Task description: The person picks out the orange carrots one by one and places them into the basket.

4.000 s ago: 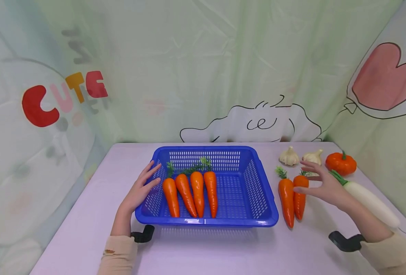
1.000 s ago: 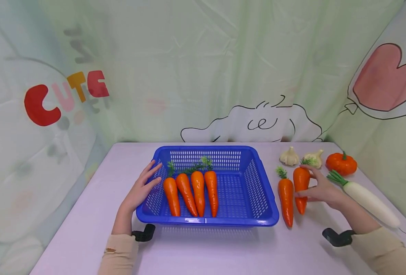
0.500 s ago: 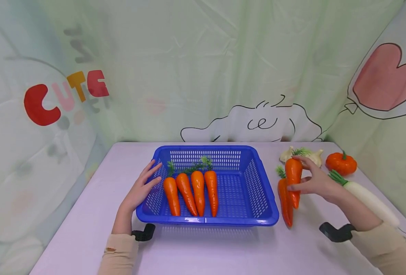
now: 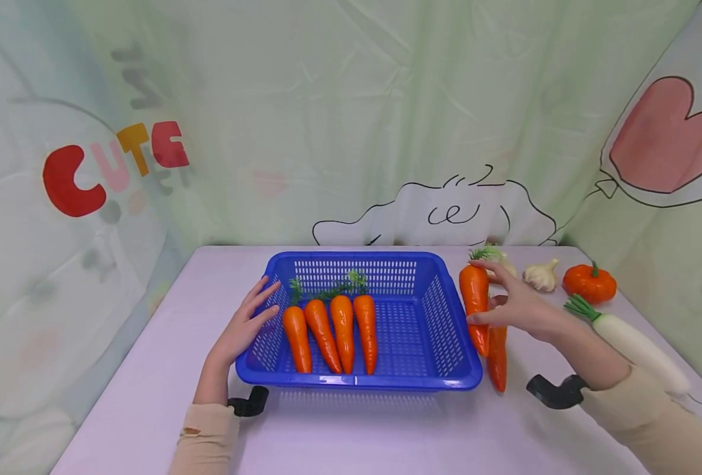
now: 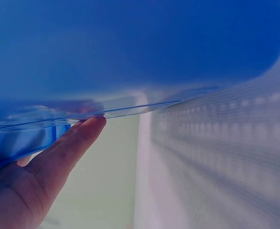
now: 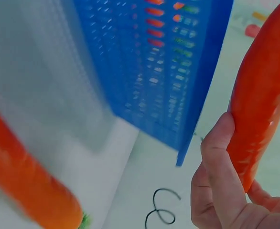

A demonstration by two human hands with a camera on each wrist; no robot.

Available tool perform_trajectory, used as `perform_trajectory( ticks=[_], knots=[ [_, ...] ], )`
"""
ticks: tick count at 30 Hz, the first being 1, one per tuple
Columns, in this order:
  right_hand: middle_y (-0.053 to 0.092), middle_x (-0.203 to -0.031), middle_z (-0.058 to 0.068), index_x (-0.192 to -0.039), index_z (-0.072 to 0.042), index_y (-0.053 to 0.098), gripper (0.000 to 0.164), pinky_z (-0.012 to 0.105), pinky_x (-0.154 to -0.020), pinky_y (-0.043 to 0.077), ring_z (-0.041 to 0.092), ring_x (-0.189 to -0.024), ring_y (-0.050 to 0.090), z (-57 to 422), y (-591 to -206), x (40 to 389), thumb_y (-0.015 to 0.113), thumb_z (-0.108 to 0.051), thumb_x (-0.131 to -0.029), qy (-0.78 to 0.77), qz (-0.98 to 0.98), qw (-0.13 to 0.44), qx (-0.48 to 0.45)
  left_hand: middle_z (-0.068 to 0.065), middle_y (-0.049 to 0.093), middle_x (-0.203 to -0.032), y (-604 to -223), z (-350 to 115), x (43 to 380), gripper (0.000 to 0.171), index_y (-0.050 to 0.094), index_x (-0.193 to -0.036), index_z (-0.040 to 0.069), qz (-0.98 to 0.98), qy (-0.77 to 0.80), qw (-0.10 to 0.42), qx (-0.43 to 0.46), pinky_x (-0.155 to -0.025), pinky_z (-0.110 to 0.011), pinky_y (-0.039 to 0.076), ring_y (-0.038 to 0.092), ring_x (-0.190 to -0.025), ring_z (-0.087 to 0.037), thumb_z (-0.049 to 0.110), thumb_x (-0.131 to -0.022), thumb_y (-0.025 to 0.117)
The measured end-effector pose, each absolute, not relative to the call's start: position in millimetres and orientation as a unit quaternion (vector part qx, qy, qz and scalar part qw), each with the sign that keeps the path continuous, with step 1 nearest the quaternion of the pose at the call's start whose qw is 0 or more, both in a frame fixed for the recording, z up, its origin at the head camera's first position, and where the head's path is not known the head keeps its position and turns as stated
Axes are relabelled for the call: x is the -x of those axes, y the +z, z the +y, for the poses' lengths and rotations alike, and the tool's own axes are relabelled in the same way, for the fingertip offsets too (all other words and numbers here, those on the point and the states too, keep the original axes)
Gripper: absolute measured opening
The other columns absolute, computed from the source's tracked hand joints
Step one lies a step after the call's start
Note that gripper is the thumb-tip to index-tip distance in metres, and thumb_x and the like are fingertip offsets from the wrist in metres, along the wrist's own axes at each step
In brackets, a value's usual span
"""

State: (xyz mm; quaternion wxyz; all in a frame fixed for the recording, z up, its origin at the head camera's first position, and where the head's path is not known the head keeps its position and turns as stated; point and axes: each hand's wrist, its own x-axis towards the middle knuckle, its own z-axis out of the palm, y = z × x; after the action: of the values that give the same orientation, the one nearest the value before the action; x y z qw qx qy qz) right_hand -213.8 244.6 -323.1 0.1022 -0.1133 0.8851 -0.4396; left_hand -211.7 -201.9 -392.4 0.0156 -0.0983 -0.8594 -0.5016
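Note:
My right hand (image 4: 514, 303) pinches an orange carrot (image 4: 474, 290) between thumb and fingers, raised beside the right rim of the blue basket (image 4: 357, 381). Its leafy green top points away from me. In the right wrist view, the thumb and fingers press the held carrot (image 6: 262, 90) from both sides, level with the basket's rim. Spread fingers of my left hand (image 4: 238, 333) rest at the basket's left rim; the left wrist view shows a straight finger (image 5: 80, 143) at the rim's underside. Several carrots (image 4: 342, 333) lie side by side inside the basket. Another carrot (image 4: 497, 363) lies on the table, partly hidden behind the held one.
To the right on the white table (image 4: 161, 369) are a garlic bulb (image 4: 541, 275), a second bulb mostly covered by the right hand, an orange pumpkin (image 4: 588, 284) and a long white radish (image 4: 642, 349). A printed curtain (image 4: 351, 132) hangs behind the table.
My right hand has taken hold of one of the two carrots on the table, lifted it and carried it left to the basket's right rim. The left hand stays in place.

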Motion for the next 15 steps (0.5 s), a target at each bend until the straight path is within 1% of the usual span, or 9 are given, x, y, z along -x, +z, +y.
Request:
perform_trajectory(
  ticks=[2, 6, 11, 15],
  knots=[
    [0.013, -0.138, 0.037, -0.146, -0.012, 0.008, 0.098, 0.053, -0.077, 0.050, 0.056, -0.112, 0.038, 239, -323, 215, 0.075, -0.016, -0.074, -0.443, 0.882, 0.104, 0.118, -0.003, 0.010, -0.153, -392, -202, 212, 0.051, 0.036, -0.141, 0.019, -0.859, -0.502, 0.016, 0.098, -0.101, -0.066, 0.011, 0.006, -0.138, -0.032, 0.031, -0.093, 0.049],
    [0.015, -0.138, 0.034, -0.146, -0.013, 0.009, 0.097, 0.048, -0.075, 0.052, 0.050, -0.108, 0.044, 231, -322, 216, 0.074, -0.014, -0.074, -0.457, 0.873, 0.110, 0.130, -0.003, 0.010, -0.153, -392, -201, 212, 0.051, 0.036, -0.141, 0.019, -0.858, -0.505, 0.014, 0.098, -0.101, -0.066, 0.011, 0.006, -0.138, -0.032, 0.030, -0.093, 0.049],
    [0.018, -0.138, 0.031, -0.146, -0.015, 0.010, 0.098, 0.045, -0.075, 0.052, 0.043, -0.106, 0.047, 220, -321, 218, 0.075, -0.018, -0.074, -0.452, 0.873, 0.115, 0.143, -0.004, 0.010, -0.153, -391, -201, 212, 0.051, 0.036, -0.141, 0.017, -0.855, -0.508, 0.016, 0.101, -0.101, -0.066, 0.010, 0.006, -0.138, -0.032, 0.029, -0.093, 0.049],
    [0.019, -0.138, 0.030, -0.146, -0.015, 0.011, 0.097, 0.045, -0.076, 0.051, 0.041, -0.104, 0.049, 212, -320, 220, 0.075, -0.020, -0.074, -0.454, 0.868, 0.128, 0.157, -0.004, 0.010, -0.153, -391, -201, 211, 0.051, 0.036, -0.141, 0.018, -0.856, -0.508, 0.015, 0.100, -0.101, -0.066, 0.010, 0.006, -0.138, -0.032, 0.029, -0.093, 0.049]
  ],
)
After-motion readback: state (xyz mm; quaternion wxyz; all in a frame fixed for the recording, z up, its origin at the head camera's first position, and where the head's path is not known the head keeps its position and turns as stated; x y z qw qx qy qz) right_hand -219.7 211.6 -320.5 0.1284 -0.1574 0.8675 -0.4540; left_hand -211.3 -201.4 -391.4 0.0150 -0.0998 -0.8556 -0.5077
